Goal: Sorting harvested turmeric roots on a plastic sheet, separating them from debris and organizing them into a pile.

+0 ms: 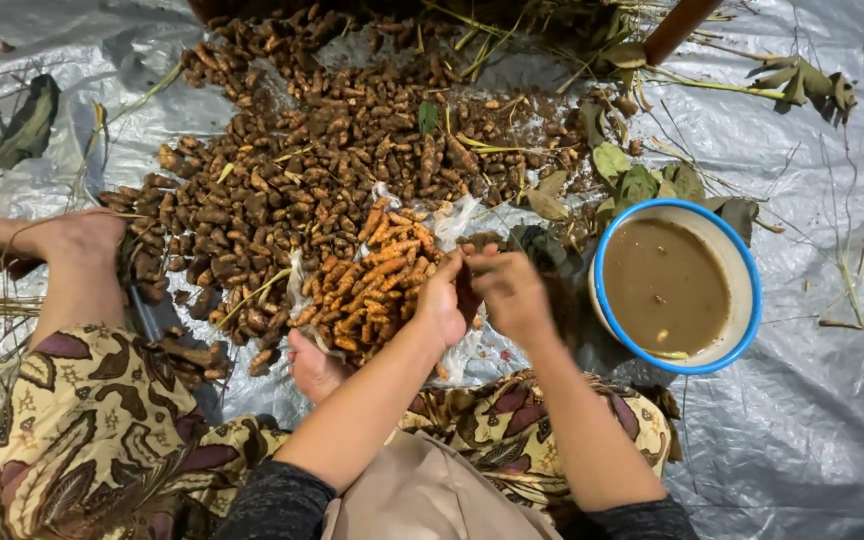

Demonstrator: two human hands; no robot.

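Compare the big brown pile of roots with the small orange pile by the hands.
The brown pile is far larger, spread wide over the grey sheet; the orange pile is small and heaped on clear plastic. Brown roots look dull and soil-coloured; orange ones look bright and clean. Both are short, finger-shaped roots.

Bare tarp (812, 440) beyond bowl (749, 262)
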